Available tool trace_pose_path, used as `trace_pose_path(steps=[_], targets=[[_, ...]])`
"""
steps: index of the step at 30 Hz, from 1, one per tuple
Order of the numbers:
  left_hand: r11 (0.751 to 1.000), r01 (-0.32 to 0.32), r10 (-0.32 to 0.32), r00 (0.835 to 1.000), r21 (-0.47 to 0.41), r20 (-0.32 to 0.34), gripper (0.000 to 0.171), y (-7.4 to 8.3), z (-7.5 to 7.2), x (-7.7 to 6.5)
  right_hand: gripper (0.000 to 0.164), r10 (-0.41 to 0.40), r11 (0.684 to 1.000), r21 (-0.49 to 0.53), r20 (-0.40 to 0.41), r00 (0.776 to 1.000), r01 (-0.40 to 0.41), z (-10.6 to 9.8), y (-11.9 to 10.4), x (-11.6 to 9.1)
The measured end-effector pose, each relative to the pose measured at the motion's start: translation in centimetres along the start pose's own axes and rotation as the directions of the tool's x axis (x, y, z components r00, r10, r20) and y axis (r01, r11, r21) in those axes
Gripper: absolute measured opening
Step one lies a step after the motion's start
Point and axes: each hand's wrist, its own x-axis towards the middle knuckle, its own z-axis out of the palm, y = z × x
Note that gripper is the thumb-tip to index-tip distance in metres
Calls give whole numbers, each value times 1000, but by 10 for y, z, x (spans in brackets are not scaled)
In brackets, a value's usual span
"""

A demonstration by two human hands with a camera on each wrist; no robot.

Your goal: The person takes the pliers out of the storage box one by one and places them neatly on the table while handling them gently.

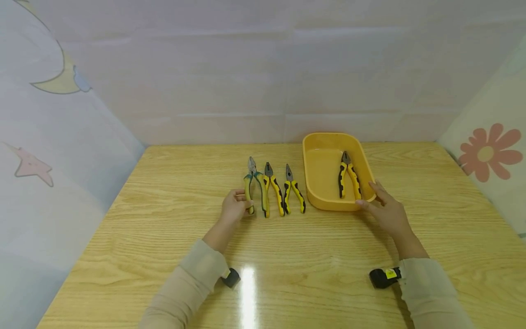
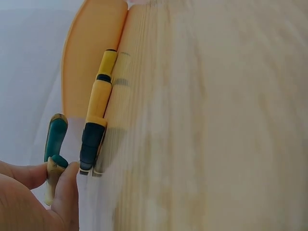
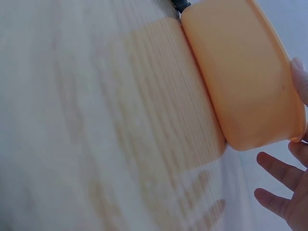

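My left hand (image 1: 233, 208) pinches a handle of the green-and-yellow pliers (image 1: 260, 188) between thumb and fingers. Their jaws point to the back of the table and their handles are spread. In the left wrist view the green handle (image 2: 56, 137) rises above the fingertips. Just right of them lie yellow-and-black combination pliers (image 1: 277, 194), then smaller yellow-and-black long-nose pliers (image 1: 297, 192). My right hand (image 1: 386, 214) grips the near right corner of a yellow plastic tray (image 1: 322, 176), thumb on the rim. Another pair of yellow-and-black pliers (image 1: 354, 180) leans inside it, jaws toward the back.
All of this is on a wood-grain table (image 1: 304, 274). A pale cloth wall (image 1: 230, 82) stands behind its far edge, close to the tray. Printed side walls rise left and right, one with a red flower (image 1: 485, 153).
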Motion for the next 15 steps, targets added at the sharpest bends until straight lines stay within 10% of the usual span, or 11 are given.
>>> trace_pose_path(steps=[15], targets=[[997,71,-71,997,12,-15,39,0,-7,5,78,1,1000,4,-5,1000,-1,0,-1,0]])
